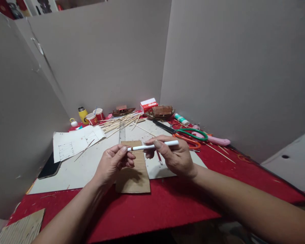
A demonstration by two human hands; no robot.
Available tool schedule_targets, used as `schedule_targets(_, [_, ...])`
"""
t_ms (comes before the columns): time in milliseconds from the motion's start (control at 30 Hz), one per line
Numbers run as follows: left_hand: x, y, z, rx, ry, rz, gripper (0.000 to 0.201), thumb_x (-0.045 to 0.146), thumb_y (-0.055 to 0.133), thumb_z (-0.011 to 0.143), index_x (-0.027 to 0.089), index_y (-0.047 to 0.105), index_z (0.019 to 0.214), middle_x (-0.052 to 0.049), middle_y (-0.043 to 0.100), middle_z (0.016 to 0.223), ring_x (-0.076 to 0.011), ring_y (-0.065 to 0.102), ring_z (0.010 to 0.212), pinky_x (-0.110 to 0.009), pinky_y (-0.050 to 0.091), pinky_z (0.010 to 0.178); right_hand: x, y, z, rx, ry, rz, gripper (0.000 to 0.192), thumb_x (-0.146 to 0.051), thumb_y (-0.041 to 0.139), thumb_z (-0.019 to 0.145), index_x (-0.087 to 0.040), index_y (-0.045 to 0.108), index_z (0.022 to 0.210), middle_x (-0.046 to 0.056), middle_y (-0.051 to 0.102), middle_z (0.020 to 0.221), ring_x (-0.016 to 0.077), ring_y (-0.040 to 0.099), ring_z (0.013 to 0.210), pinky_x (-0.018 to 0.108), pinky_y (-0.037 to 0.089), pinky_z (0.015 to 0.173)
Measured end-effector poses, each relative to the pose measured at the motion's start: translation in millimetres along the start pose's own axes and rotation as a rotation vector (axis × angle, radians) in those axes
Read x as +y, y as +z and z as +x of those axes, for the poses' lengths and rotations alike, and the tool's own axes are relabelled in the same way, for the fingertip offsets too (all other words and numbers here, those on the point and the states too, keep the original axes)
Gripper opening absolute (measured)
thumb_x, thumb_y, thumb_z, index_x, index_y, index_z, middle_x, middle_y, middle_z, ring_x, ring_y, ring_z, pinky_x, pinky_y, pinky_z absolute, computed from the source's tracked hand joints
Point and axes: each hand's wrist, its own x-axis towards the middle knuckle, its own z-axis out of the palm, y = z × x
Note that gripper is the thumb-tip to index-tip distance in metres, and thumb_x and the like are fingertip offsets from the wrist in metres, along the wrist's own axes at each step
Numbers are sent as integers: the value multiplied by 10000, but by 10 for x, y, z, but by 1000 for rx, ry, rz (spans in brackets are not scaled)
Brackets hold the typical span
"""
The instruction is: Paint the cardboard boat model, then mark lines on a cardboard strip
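1. Lying level between both hands, a white pen is being held above a brown cardboard strip, its long axis running left to right and rising slightly toward the right.
2. The left hand is pinching the pen's left end — thumb and fingertips closed on it, right where a dark tip or cap band shows.
3. The right hand is gripping the barrel from behind, fingers curled shut over it, with the pen's right end sticking out just past the knuckles.
4. Both hands are sitting about equally near the pen; the left one is holding the tip end, the right one the body.
5. A thin red stick, perhaps a pencil, is lying just under the right hand's fingers; whether they touch it I cannot tell.
6. The cardboard strip is resting partly on a pale work board, which is itself lying on a red table cover.
7. Farther out, a paper plan, a bundle of bamboo skewers, a clear ruler and green-handled scissors are lying on the table.
8. At the back, paper cups, a small yellow bottle and a wooden boat model are standing — plain cardboard screens are walling the table in.
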Motion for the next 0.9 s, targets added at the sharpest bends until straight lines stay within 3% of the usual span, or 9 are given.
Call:
schedule_targets(167, [-29, -11, -17, 36, 65, 42, 373, 447, 866, 671, 134, 694, 779, -22, 694, 634, -96, 615, 523, -203, 516, 546, 42, 61, -58, 49, 30, 62, 217, -361, 648, 912, -181, 757, 856, 34, 727, 653, 154, 697, 536, 274, 597, 523])
schedule_targets(333, [-32, -8, -21, 53, 90, 44, 358, 432, 866, 673, 132, 692, 763, -31, 703, 652, -102, 614, 531, -217, 518, 556, 89, 133, -90, 89, 95, 121, 277, -430, 667, 887, -173, 758, 839, 44, 737, 663, 163, 687, 516, 309, 616, 527])
schedule_targets(500, [-52, -5, 4, 87, 141, 76, 388, 459, 864, 664, 133, 662, 728, -32, 708, 669, -98, 620, 533, -212, 516, 568, 181, 144, -36, 113, 230, 236, 316, -470, 713, 839, -157, 741, 809, 47, 735, 657, 156, 681, 509, 298, 609, 534])
schedule_targets(667, [-54, -32, 49, 78, 61, 132, 577, 650, 718, 731, 130, 655, 971, -47, 700, 656, -146, 640, 512, -248, 507, 530, 286, 101, 20, 88, 355, 314, 359, -499, 755, 785, -143, 732, 825, 58, 741, 680, 153, 685, 528, 276, 589, 528])
schedule_targets(767, [-53, -75, 73, 78, -10, 213, 632, 748, 624, 733, 122, 631, 821, -51, 653, 563, -150, 602, 439, -251, 471, 474, 312, 89, 12, 66, 366, 299, 340, -478, 769, 774, -149, 736, 851, 61, 748, 704, 158, 697, 561, 271, 580, 536])
schedule_targets(900, [-48, -139, 98, 23, -46, 315, 593, 735, 629, 738, 155, 555, 637, -19, 582, 476, -119, 544, 384, -223, 392, 435, 311, 38, 39, -19, 426, 253, 338, -461, 794, 735, -148, 744, 852, 64, 745, 705, 166, 704, 604, 272, 565, 553])
